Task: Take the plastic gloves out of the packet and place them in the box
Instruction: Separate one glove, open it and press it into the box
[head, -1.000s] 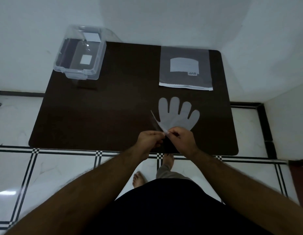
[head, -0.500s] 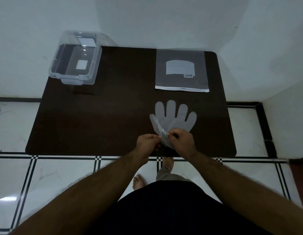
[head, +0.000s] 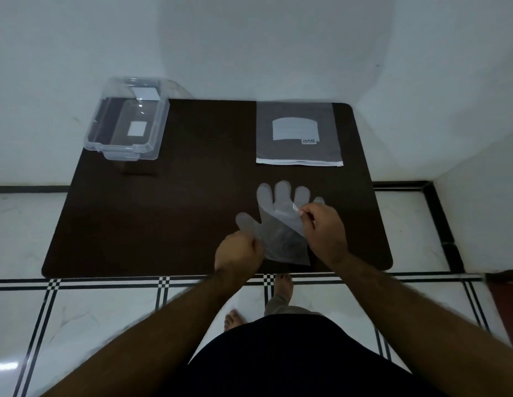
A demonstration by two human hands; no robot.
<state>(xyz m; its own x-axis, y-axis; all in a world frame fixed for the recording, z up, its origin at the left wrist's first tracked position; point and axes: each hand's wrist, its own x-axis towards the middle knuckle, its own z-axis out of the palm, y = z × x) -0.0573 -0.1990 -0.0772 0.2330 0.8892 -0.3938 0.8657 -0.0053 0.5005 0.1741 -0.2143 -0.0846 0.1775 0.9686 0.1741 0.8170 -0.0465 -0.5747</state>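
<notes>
A translucent plastic glove (head: pixel 281 224) lies spread over the near right part of the dark table (head: pixel 175 213), fingers pointing away. My left hand (head: pixel 238 250) pinches its left edge near the thumb. My right hand (head: pixel 324 230) pinches a thin layer of plastic at its right side, lifted a little. Whether one glove or two overlap there, I cannot tell. The grey packet (head: pixel 298 133) lies flat at the far right of the table. The clear plastic box (head: pixel 126 121) stands open at the far left corner, with only white labels showing inside.
White walls close off the table's far side and right side. A tiled floor with black lines runs below the table's near edge, where my bare feet (head: pixel 284 285) stand.
My hands have moved apart, the right one up and away, the left one slightly left. The plastic they held bunched together is now pulled open and spread flat between them.
</notes>
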